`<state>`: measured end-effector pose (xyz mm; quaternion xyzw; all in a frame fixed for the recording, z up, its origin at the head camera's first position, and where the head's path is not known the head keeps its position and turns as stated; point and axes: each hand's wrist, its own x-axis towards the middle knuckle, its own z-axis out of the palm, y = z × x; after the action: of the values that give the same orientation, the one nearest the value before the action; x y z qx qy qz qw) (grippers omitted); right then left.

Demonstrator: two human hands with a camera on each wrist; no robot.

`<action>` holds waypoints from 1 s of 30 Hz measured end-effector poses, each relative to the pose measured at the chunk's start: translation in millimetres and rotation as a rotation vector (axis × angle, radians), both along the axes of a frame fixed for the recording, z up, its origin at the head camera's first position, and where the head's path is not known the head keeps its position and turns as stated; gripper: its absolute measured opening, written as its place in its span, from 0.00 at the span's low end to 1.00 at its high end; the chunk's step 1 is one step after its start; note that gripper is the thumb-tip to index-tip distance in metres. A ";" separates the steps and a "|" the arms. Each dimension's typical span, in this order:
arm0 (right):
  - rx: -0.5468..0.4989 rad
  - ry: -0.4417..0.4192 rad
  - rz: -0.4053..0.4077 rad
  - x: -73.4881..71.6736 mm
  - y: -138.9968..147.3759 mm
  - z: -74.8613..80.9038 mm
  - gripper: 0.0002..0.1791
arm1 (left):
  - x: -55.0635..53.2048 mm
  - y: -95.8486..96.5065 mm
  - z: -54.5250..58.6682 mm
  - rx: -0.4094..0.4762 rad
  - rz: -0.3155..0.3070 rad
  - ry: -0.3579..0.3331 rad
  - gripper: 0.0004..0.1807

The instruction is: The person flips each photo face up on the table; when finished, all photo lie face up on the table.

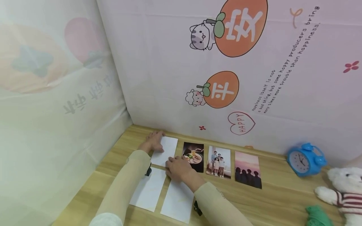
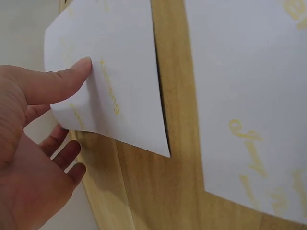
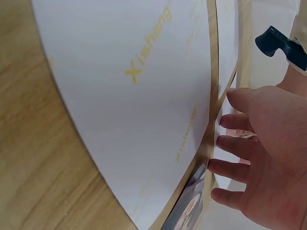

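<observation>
The white card (image 1: 167,150) lies at the table's (image 1: 113,175) far left corner, its long axis running toward the patterned back wall (image 1: 164,78). The left hand (image 1: 154,142) pinches its left edge; the right hand (image 1: 178,169), fingers loosely extended, is at its near right corner.

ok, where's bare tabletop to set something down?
Largest patch: between the silhouette photo and the blue clock, down to the green item. Another strip: left of the left sleeve, up to the hanging cloth. Crowded: left hand and right hand at the white sheets; only narrow gaps between them and the photo row.
</observation>
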<state>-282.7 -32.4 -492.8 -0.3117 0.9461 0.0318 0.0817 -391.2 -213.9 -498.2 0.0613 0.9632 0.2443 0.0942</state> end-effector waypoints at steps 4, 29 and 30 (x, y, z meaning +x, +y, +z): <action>-0.007 -0.009 -0.003 -1.3 1.2 0.1 0.24 | 0.0 0.2 -0.7 0.063 0.015 0.023 0.40; -0.119 0.093 -0.001 0.1 -10.5 7.8 0.35 | 4.6 -11.0 19.8 0.307 0.164 0.083 0.24; -0.116 0.103 -0.005 -0.3 -10.9 8.9 0.37 | 4.4 -9.5 21.1 0.319 0.159 0.079 0.24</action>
<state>-283.0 -43.3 -483.9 -0.3114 0.9501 -0.0072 0.0148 -386.8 -223.4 -477.1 0.0086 0.9170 0.3980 0.0256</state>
